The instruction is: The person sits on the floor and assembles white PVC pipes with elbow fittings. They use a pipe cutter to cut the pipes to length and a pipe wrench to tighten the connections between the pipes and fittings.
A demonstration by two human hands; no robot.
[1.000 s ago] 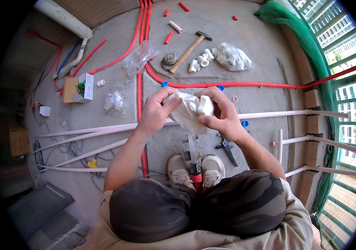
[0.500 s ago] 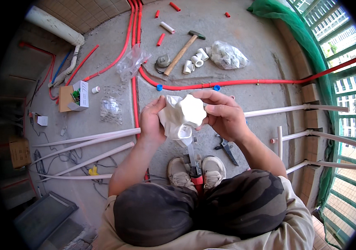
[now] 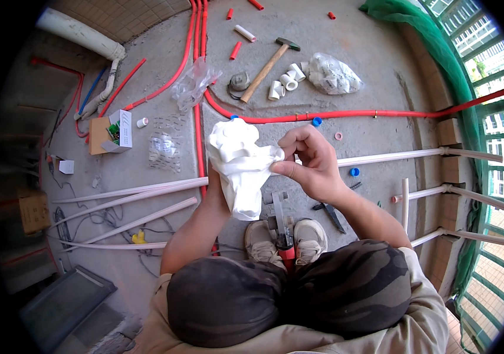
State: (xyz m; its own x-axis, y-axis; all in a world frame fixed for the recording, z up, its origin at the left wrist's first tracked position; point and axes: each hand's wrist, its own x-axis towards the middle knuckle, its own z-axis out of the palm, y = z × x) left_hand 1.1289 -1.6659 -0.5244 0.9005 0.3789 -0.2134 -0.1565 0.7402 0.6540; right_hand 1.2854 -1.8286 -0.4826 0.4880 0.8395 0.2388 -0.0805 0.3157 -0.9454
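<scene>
— Where's the bag?

— Up over your knees, above your shoes. Your right hand pinches its upper edge between thumb and fingers, likely to keep the mouth steady.

— And the left hand?

— Mostly hidden behind the bag; it seems to cradle it from beneath, but I cannot tell how tightly. The hammer lies well apart.

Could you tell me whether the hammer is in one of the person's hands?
No, the hammer lies on the concrete floor, apart from both hands.
</scene>
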